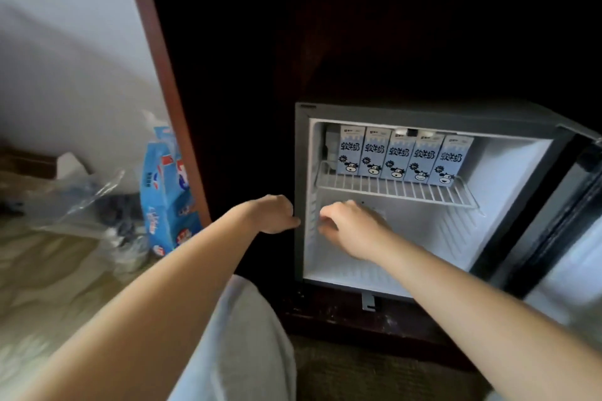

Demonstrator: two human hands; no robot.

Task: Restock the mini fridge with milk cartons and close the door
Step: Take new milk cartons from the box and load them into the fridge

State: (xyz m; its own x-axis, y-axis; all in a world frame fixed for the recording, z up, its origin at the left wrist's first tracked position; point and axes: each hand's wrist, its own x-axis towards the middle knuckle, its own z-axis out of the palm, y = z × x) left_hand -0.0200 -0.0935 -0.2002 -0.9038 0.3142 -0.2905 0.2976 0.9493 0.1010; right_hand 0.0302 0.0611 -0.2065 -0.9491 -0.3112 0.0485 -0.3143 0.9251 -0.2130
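Note:
The mini fridge (433, 111) stands open inside a dark wooden cabinet. Several light-blue milk cartons (399, 155) with a cow print stand upright in a row on its white wire shelf (397, 190). Its door (573, 215) is swung out to the right. My left hand (273, 213) hangs just outside the fridge's left frame, fingers curled, holding nothing I can see. My right hand (351, 226) is inside the lower compartment below the shelf, fingers loosely curled downward, with nothing in it.
A blue milk packaging box (169, 192) stands torn open on the floor to the left, against the cabinet's wooden edge (169, 91). Crumpled clear plastic (81, 198) lies beside it on the light carpet. My knee in light fabric (241, 335) is at the bottom centre.

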